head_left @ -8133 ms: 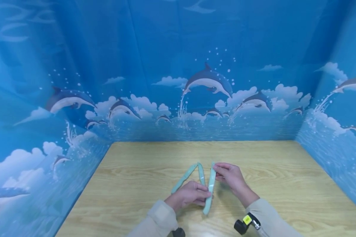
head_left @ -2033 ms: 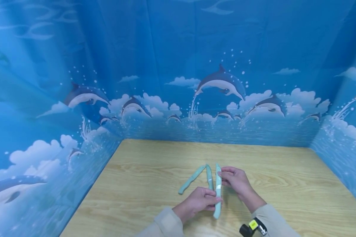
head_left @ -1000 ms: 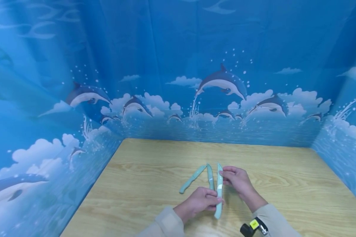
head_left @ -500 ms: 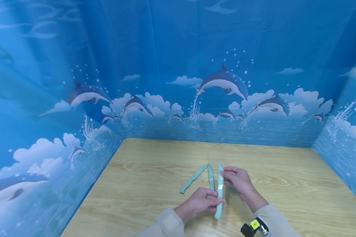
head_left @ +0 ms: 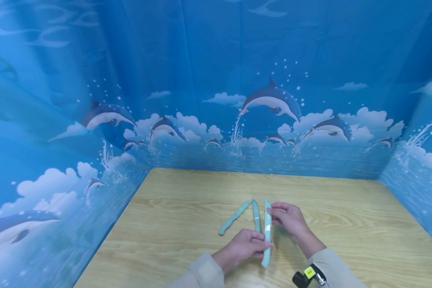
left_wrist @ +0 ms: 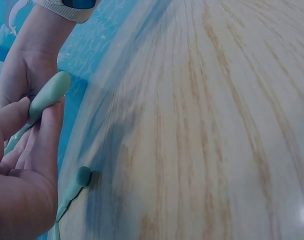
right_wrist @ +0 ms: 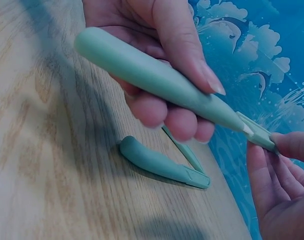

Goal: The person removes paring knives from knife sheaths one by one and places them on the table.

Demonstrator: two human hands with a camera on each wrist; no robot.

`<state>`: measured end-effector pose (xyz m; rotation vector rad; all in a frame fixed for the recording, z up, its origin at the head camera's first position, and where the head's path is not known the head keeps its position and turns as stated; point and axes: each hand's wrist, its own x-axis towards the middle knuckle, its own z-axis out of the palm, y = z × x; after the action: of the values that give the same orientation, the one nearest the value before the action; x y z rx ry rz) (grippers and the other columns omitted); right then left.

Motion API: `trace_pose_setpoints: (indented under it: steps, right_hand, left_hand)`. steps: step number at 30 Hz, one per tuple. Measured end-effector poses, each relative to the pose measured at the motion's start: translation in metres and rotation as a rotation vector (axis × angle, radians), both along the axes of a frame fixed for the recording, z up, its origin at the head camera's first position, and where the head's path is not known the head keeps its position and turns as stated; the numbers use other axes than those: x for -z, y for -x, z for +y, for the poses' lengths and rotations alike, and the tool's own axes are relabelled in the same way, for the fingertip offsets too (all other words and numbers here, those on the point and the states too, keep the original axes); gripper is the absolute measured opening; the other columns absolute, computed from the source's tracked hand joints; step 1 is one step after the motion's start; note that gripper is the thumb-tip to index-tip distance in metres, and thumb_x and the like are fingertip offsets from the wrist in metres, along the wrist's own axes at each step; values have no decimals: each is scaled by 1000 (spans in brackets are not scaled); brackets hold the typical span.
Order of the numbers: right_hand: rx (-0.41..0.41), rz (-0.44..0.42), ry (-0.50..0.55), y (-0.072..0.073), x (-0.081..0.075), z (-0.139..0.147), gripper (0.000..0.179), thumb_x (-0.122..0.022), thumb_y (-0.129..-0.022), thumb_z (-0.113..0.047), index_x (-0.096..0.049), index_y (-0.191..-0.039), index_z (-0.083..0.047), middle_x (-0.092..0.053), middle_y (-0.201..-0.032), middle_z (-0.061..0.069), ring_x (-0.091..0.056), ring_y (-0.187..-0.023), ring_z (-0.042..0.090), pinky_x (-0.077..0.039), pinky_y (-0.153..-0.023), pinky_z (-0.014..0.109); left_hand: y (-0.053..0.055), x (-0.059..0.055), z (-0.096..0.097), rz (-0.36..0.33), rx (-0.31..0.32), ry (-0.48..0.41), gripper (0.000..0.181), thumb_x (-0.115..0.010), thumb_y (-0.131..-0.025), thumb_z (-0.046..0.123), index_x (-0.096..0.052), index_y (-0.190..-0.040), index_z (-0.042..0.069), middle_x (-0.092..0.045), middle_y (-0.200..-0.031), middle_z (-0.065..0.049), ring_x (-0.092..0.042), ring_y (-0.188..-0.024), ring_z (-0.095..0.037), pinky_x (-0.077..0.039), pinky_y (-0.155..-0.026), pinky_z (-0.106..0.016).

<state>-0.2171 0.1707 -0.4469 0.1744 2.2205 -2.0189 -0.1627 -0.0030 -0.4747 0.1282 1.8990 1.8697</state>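
Both hands share one mint-green knife, held over the wooden table with its tip end away from me. My left hand [head_left: 243, 244] grips its handle [right_wrist: 157, 80], thumb on one side and fingers on the other. My right hand [head_left: 288, 219] pinches the green sheath [right_wrist: 257, 134] at the far end between thumb and fingers. A whitish sliver of blade [right_wrist: 247, 130] shows between handle and sheath. Left of the held knife, two more mint-green knives lie on the table: a slanted one [head_left: 234, 218] and a straighter one [head_left: 256, 214], their far ends close together.
The wooden table [head_left: 187, 192] is bordered at the back and sides by a blue dolphin-print curtain [head_left: 201, 80]. A black wrist camera with a yellow label [head_left: 309, 273] sits on the right wrist.
Since the oldest frame, the held knife has swung straighter, and the left hand uncovers the slanted knife's handle. The head view has shifted a little. Over the last second the hands barely move.
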Motion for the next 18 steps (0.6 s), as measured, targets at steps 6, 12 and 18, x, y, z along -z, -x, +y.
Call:
trace_pose_setpoints:
  steps: [6, 12, 18]
  right_hand:
    - [-3, 8, 11, 0, 1, 0, 39, -65, -91, -8, -52, -122, 12, -72, -91, 7, -66, -78, 14, -61, -73, 26]
    - [-1, 10, 6, 1, 2, 0, 39, -65, -91, -9, -52, -122, 12, -72, -92, 8, -66, -78, 14, -61, -74, 25]
    - [6, 2, 7, 1, 3, 0, 40, -66, -92, -9, -52, -122, 11, -72, -92, 7, -67, -78, 13, -61, -73, 25]
  left_hand:
    - [0, 0, 0, 5, 7, 2, 13, -70, -87, 8, -70, -98, 1, -74, -92, -10, -72, -84, -21, -61, -75, -31]
    - [-1, 0, -1, 9, 16, 2, 13, -69, -88, 8, -70, -99, 1, -74, -92, -11, -72, -85, -21, -61, -75, -31]
    - [-1, 1, -1, 16, 27, -14, 13, -68, -89, 7, -69, -99, -1, -74, -93, -14, -72, -86, -23, -61, -75, -32]
